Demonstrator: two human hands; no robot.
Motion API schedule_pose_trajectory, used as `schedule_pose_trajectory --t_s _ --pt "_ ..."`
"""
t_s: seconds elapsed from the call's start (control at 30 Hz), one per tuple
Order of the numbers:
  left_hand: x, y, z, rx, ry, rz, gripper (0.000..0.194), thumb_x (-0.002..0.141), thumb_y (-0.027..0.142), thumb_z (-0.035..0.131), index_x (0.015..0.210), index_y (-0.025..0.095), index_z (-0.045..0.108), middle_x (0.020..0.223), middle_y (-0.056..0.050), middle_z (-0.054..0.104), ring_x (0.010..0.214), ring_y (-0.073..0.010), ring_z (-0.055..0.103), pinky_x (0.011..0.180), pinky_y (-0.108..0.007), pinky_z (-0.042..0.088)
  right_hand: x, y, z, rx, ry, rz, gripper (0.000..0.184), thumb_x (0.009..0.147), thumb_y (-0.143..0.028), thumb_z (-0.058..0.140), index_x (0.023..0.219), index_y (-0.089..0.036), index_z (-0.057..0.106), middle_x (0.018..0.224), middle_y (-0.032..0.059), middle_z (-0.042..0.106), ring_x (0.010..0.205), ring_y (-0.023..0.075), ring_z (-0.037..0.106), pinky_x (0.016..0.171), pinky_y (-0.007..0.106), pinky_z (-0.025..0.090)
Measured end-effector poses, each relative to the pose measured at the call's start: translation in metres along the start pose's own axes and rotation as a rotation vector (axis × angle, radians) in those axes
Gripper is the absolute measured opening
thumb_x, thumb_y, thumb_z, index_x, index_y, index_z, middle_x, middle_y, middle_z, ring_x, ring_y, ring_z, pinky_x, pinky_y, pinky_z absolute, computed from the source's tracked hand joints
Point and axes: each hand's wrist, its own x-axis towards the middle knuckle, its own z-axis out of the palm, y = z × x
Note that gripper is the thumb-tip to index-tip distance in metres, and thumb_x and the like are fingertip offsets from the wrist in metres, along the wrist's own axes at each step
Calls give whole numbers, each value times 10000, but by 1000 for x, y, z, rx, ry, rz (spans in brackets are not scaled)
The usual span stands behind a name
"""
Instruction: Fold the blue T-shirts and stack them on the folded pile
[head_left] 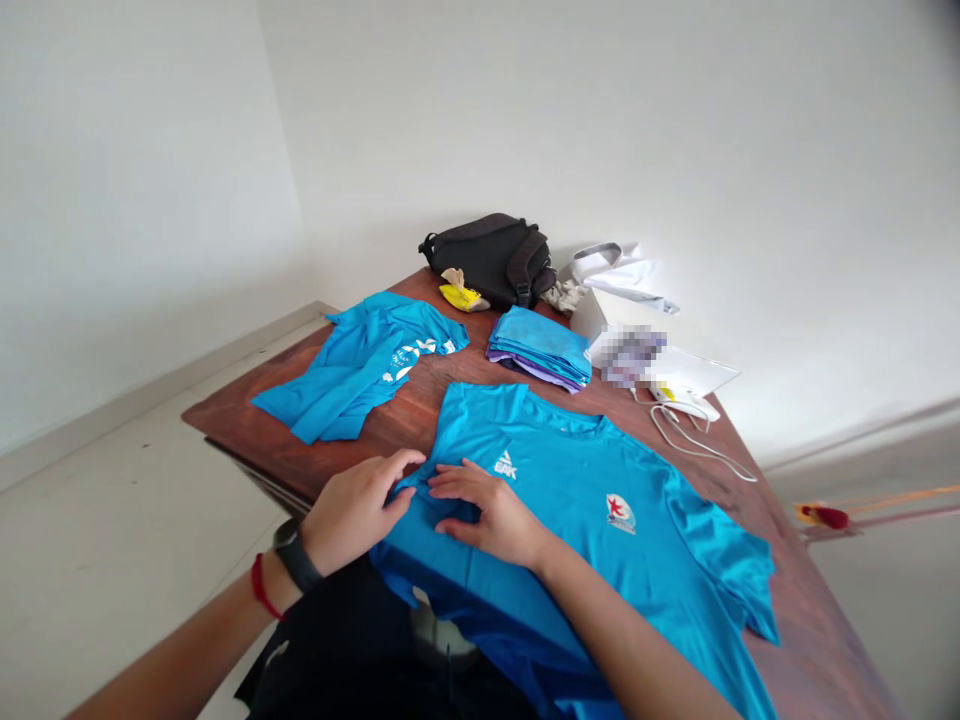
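Fingers (399,462) apart on left hand (356,505) and right hand (495,510) alike, at the left edge of a blue shirt (559,480) spread on the tabletop (814,620), beyond the shirt a folded stack (538,338), black bag (484,250) and white box (589,312), contents hidden

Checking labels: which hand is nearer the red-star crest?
Right hand, over the blue T-shirt, image-left of the crest; left hand is farther left, at the shirt's edge.

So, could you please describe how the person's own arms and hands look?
The left hand has a dark watch-style wristband and a thin red bracelet at its wrist. The right hand shows neither. No gloves or sleeves are visible.
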Motion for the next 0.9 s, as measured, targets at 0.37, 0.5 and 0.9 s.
schedule_pose_trajectory --t_s 0.37,0.5,0.9 --pt "0 9 3 -14 -13 -74 348 896 294 578 1243 317 595 930 -22 699 861 -199 675 672 -246 428 -1 2 2 8 67 -21 308 863 -283 736 1163 -234 684 1243 104 676 1225 245 604 1095 464 431" --pt "0 0 -5 -74 -93 -24 361 872 278 562 1230 312 593 859 7 666 801 -180 665 684 -240 436 -2 4 3 -23 94 -13 225 852 -285 739 1066 -227 703 1235 96 639 1174 223 611 1014 379 495" --pt "5 -2 15 262 66 -21 553 928 298 462 1479 322 415 1253 -56 698 1052 -246 701 710 -276 510 0 9 2 -76 70 -96 359 824 -376 759 1123 -207 656 1237 100 631 1208 217 583 1046 341 466"
